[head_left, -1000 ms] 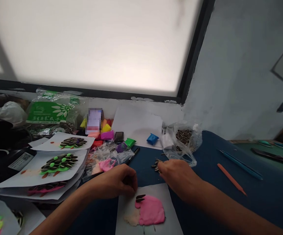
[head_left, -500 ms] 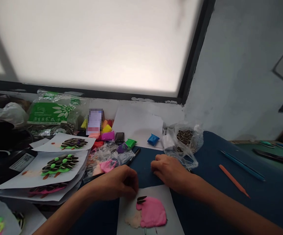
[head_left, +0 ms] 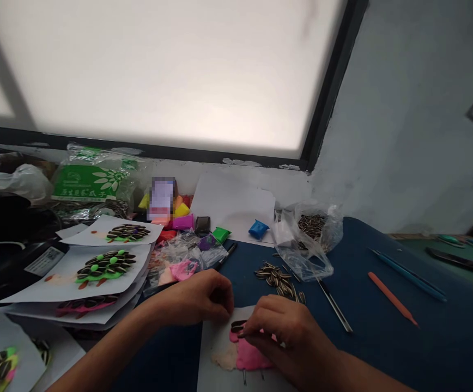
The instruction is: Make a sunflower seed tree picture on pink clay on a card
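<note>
My right hand lies over the pink clay, fingers narrowed to a pinch on a striped seed at the clay's top edge, just at the fingertips. I judge the pinch is kept tight so the seed goes in flat beside the ones already there. My left hand is curled loosely, fingers nearly closed, knuckles resting at the top left corner of the paper; I cannot tell whether it holds anything, but it seems to pin the sheet so it stays put. Just beyond my right fingers lies a loose seed pile, near enough to pick from, with its bag behind it. A metal tool lies just right of the fingers. Finished sheets are stacked well to the left.
</note>
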### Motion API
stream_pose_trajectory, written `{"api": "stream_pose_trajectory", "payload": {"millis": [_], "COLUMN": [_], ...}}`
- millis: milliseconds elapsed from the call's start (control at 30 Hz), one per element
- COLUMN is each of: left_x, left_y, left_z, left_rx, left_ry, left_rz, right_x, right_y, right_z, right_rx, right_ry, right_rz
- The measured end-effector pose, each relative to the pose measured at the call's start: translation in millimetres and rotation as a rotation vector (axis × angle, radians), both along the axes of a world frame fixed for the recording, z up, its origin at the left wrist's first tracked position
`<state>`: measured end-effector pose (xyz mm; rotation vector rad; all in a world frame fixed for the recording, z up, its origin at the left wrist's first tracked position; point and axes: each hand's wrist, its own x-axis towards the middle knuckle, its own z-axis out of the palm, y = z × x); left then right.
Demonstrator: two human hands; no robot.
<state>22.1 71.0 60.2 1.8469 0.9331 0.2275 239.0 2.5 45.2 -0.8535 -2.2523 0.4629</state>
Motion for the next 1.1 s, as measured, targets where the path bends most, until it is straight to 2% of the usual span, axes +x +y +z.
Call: {"api": "stream_pose_trajectory", "payload": {"millis": [400, 1100], "left_x": [-2.9, 3.1], "left_y": [1.5, -0.5], "left_z": [5.0, 1.7], "left_rx": [0.003, 0.020], "left_ry": [0.014, 0.046], "left_rz": [-0.041, 0.035], "right_x": [-4.2, -6.7], "right_y": [1.3, -1.8], "right_z": [-15.5, -12.6], "right_rx": [0.081, 0.153], "right_ry": [-0.072, -0.160], "right_rz": [-0.025, -0.064]}}
